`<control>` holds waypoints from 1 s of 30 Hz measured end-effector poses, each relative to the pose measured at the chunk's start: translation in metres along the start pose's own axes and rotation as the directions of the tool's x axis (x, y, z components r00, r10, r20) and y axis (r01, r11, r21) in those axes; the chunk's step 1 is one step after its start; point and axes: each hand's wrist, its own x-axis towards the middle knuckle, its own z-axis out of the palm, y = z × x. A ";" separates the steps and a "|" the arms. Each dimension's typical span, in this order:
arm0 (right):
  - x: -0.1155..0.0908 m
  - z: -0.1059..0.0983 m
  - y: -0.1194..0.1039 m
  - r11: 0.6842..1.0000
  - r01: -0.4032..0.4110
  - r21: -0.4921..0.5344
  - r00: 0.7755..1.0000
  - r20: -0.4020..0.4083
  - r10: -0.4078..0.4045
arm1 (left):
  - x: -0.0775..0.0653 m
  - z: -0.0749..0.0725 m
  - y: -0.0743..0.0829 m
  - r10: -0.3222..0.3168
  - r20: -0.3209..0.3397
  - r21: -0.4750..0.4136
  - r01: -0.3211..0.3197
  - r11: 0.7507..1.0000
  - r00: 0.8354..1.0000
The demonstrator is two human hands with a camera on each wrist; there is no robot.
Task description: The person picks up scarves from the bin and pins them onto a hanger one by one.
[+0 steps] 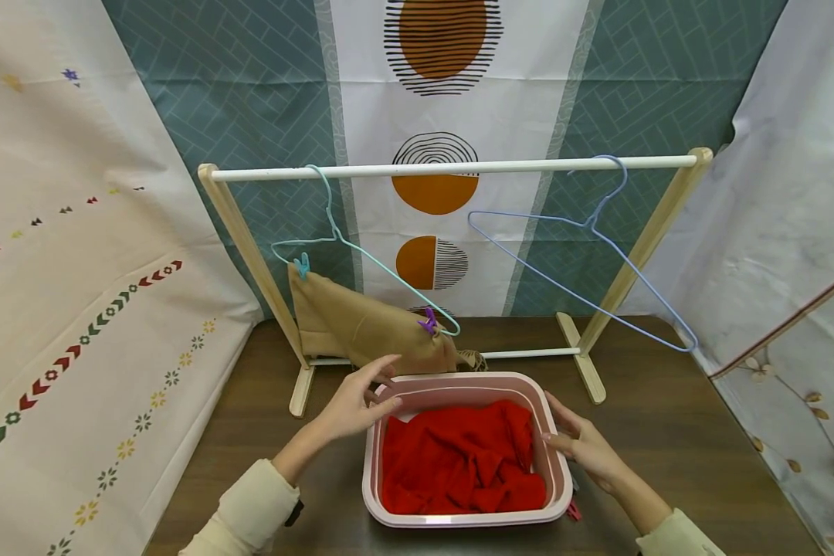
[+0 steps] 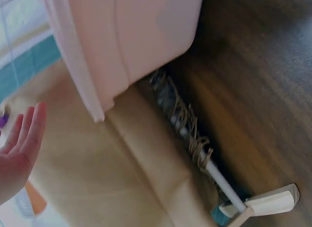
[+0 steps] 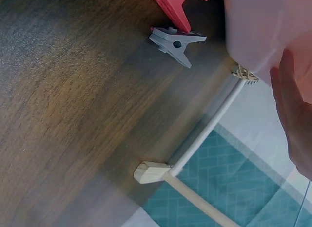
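A pink plastic basin holds a crumpled red cloth. My right hand is at the basin's right side, thumb over the rim and fingers along the outer wall. Above the basin's far left corner is my left hand, its fingers extended and holding nothing; whether it touches the rim is unclear. Behind the basin a tan cloth hangs from a mint hanger, fastened by a blue clothespin and a purple clothespin.
A rack with a white rail and wooden legs stands at the back of the table. At its right hangs a bare blue hanger. Right of the basin lie a red clothespin and a grey clothespin.
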 end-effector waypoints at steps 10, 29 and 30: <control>0.001 0.001 -0.001 1.000 0.002 -0.017 1.000 -0.001 -0.002 | 0.011 0.022 -0.006 0.006 0.335 0.143 -0.058 0.988 0.942; 0.001 -0.001 0.002 0.998 0.066 -0.009 0.998 0.021 -0.066 | 0.026 0.055 -0.028 -0.120 0.610 0.208 -0.012 0.978 0.783; 0.001 -0.001 0.002 0.998 0.067 -0.007 0.998 0.018 -0.066 | 0.027 0.057 -0.028 -0.125 0.616 0.208 -0.008 0.978 0.777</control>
